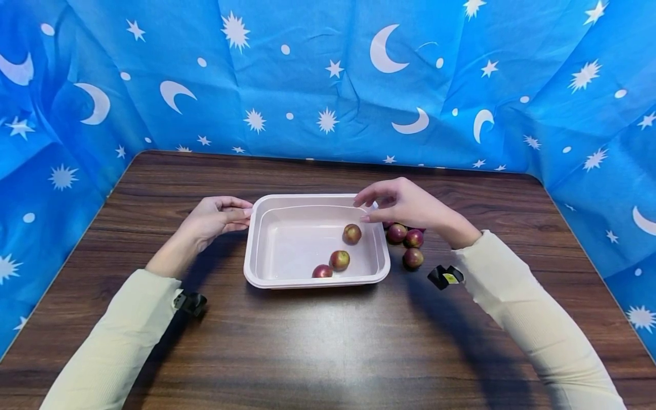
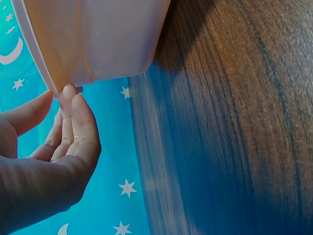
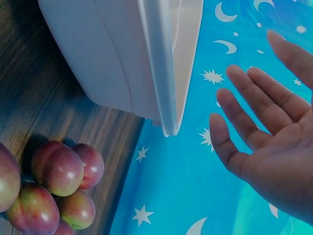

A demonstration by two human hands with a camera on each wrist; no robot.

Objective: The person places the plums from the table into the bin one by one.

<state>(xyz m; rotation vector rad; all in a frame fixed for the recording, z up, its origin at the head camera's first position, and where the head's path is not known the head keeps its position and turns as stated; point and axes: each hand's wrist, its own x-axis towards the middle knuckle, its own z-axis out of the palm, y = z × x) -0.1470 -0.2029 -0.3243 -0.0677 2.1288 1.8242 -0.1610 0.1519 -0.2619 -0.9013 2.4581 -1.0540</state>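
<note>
A pale pink rectangular tray (image 1: 307,283) sits mid-table with three reddish fruits inside: one (image 1: 351,233) near its right wall, two (image 1: 339,259) (image 1: 322,271) toward the front. My left hand (image 1: 241,213) touches the tray's left rim with straight fingertips, thumb apart; the left wrist view shows the left hand (image 2: 66,110) against the tray (image 2: 98,34). My right hand (image 1: 371,208) hovers over the tray's right rim with relaxed fingers, holding nothing. Its spread fingers (image 3: 244,98) show beside the tray (image 3: 112,63) in the right wrist view.
Several more reddish fruits (image 1: 405,245) lie in a cluster on the dark wooden table (image 1: 328,341) just right of the tray, also visible as fruits (image 3: 57,166) in the right wrist view. A blue star-and-moon cloth (image 1: 328,85) walls the table's back and sides.
</note>
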